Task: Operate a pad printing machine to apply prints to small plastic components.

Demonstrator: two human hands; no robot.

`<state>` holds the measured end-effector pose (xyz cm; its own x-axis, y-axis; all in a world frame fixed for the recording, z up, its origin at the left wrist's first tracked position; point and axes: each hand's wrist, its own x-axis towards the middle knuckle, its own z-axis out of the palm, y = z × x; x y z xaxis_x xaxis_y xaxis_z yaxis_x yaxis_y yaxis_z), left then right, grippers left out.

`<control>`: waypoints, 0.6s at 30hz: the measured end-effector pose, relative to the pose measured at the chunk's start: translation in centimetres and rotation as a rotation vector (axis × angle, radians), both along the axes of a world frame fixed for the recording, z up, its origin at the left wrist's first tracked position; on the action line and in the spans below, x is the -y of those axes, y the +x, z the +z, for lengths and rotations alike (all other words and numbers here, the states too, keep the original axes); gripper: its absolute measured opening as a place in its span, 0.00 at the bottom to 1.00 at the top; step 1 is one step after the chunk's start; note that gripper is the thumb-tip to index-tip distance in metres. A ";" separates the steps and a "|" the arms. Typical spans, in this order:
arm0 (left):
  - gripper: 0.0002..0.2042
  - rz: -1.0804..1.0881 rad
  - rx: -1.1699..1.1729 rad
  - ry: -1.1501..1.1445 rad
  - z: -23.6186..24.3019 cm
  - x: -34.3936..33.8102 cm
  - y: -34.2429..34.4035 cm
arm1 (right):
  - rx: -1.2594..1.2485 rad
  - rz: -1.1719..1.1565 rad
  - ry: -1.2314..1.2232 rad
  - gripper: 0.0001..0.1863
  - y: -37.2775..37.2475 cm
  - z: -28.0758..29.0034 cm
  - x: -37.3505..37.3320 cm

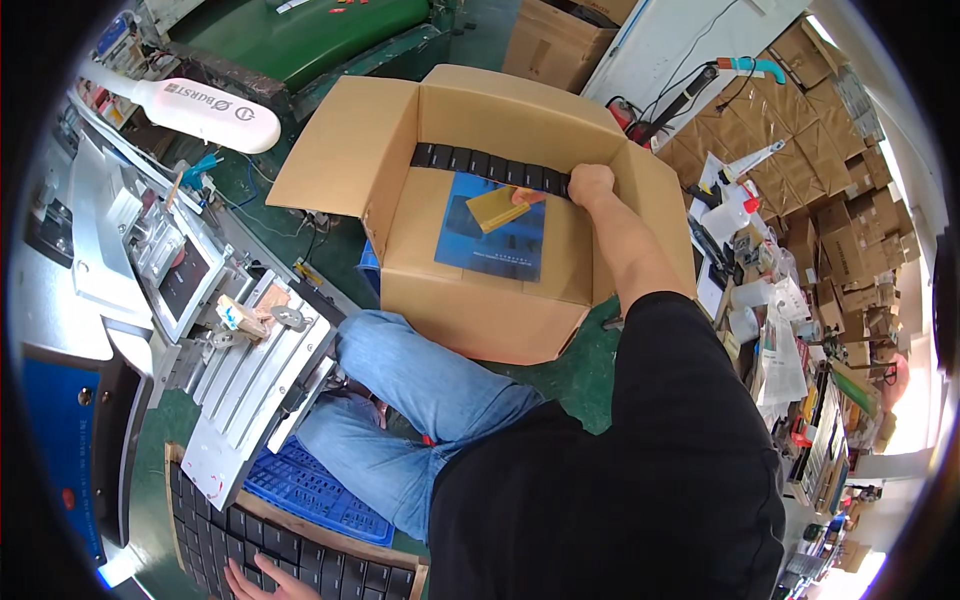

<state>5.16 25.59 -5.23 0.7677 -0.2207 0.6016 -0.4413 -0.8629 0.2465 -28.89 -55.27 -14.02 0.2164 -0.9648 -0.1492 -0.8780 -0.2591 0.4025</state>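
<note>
An open cardboard carton (480, 318) stands in front of my knees. Along its far inner wall runs a row of small black boxes (480, 163). My right hand (591, 184) is at the right end of that row, its fingers closed around the endmost black box; the fingertips are partly hidden. On the carton's bottom lies a blue sheet (490, 245) with a yellow shape pictured on it. Low at the left, my left hand (268, 580) rests with fingers spread over many black boxes (300, 548) packed in rows in a shallow cardboard tray (420, 580).
At my left stands a machine with a metal bed (265, 370) and a white bottle-shaped part (212, 115) above it. A blue plastic crate (320, 492) sits beside my legs. To the right is a cluttered bench (745, 300), with stacked cartons (850, 235) behind.
</note>
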 end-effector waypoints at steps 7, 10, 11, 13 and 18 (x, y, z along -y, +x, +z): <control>0.22 0.013 -0.020 0.058 1.3 2.1 -0.8 | 0.023 0.070 -0.006 0.16 -0.2 2.1 1.6; 0.23 -0.015 -0.019 0.052 1.3 2.8 -0.2 | 0.068 0.077 0.049 0.16 -0.5 4.9 2.1; 0.23 -0.023 -0.017 0.045 1.2 3.0 -0.1 | 0.092 0.086 0.073 0.16 -0.7 5.7 2.2; 0.23 -0.034 -0.017 0.034 1.1 3.5 0.2 | 0.114 0.092 0.093 0.16 -1.0 6.0 2.0; 0.23 -0.064 0.015 0.049 1.2 4.9 0.7 | 0.160 0.063 0.151 0.17 -0.6 4.4 0.0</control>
